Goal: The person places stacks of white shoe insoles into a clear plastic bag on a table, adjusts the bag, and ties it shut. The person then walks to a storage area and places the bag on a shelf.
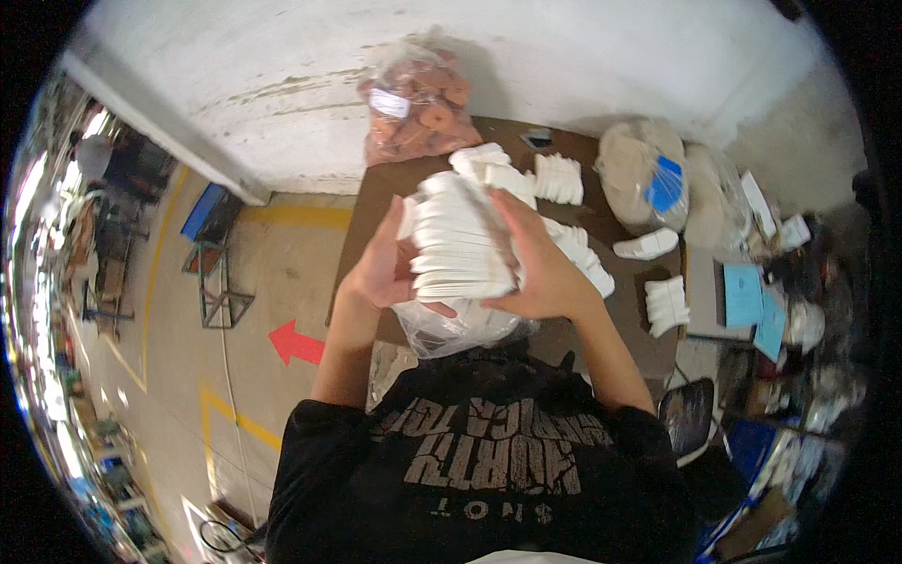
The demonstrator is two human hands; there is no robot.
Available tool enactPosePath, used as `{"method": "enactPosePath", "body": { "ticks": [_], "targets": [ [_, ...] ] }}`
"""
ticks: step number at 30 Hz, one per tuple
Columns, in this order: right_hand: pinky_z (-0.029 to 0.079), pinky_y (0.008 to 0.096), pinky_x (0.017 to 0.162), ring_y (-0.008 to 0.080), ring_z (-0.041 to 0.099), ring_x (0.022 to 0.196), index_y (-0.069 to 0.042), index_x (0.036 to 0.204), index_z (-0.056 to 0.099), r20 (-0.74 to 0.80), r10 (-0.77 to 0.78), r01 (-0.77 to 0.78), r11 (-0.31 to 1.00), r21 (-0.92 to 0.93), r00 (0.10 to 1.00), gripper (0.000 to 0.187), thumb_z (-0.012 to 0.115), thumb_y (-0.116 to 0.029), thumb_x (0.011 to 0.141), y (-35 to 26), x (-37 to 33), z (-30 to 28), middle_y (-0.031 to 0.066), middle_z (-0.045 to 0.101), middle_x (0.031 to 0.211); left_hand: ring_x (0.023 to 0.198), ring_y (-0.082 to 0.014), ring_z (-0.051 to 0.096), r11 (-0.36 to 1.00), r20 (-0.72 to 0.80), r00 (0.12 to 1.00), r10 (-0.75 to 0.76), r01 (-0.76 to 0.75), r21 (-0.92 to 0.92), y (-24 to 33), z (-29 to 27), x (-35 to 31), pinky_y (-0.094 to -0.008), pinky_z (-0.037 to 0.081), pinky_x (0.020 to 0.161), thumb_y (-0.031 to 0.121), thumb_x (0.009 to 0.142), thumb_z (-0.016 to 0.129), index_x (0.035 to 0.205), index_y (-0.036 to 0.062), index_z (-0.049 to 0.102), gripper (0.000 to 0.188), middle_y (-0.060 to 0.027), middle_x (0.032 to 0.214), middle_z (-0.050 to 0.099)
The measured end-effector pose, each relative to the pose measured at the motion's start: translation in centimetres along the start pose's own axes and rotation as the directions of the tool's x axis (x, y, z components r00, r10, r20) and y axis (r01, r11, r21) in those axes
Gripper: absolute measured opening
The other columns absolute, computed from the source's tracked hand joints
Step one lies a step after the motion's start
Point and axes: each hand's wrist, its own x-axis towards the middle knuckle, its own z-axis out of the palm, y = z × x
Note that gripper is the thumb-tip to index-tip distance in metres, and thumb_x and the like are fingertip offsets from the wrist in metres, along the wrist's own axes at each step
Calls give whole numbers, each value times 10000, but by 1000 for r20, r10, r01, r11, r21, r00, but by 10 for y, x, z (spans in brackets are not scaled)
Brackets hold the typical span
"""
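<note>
Above the left half of the table [628, 324], a stack [460, 246] sits between the left hand [381, 263] and right hand [547, 261], which curve round its sides and press inward. The step seems to be squaring its pieces together; the next move calls for even pressure. The stack is white, thin-layered, bulging, partly blurred.

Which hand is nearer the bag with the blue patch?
Right: the right hand is to the left of the bag; the left hand is farther left, across the white stack.
</note>
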Motion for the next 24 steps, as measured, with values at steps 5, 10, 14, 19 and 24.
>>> {"method": "enactPosePath", "body": {
  "ticks": [5, 10, 14, 19, 24],
  "targets": [
    [251, 628, 1262, 441, 268, 1569, -183, 1695, 195, -9, 16, -19, 856, -516, 1000, 1191, 877, -182, 718, 0, -7, 5, 156, 263, 1723, 1331, -302, 604, 978, -34, 979, 203, -201, 65, -8, -12, 28, -533, 538, 1055, 490, 1033, 622, 1568, 151, 449, 657, -97, 1499, 569],
    [462, 557, 1069, 425, 521, 1342, -130, 1619, 361, -431, 296, -482, 766, -426, 852, 899, 808, -285, 855, 20, -37, 8, 239, 512, 1484, 1422, -280, 521, 918, 71, 917, 393, -395, 17, -19, 10, 22, -458, 503, 1097, 54, 961, 564, 1673, 210, 239, 797, -101, 1593, 462],
    [555, 500, 865, 370, 674, 1009, -49, 1346, 594, -173, 666, -685, 679, -264, 726, 515, 763, -288, 923, 54, -64, 12, 204, 662, 1175, 1489, -291, 447, 868, 72, 871, 486, -491, 79, -47, 32, 17, -431, 458, 1144, -84, 906, 503, 1717, 238, 99, 961, -134, 1677, 343],
    [567, 359, 715, 190, 659, 696, -11, 1157, 646, -130, 781, -720, 617, 318, 612, 233, 672, -190, 1010, 73, -72, 26, 70, 672, 892, 1319, -234, 525, 753, -49, 886, 462, -362, 550, -72, 32, 17, -348, 482, 1029, -102, 899, 574, 1630, 132, 275, 823, -107, 1503, 452],
    [546, 315, 570, 99, 629, 734, -12, 1110, 625, -277, 717, -595, 690, 412, 640, 177, 629, -176, 1044, 90, -60, 42, 30, 646, 891, 788, -161, 580, 283, -11, 786, 619, -210, 936, -91, 34, 12, -324, 499, 682, 65, 877, 777, 1371, 76, 433, 602, -145, 1084, 603]
  ]
}}
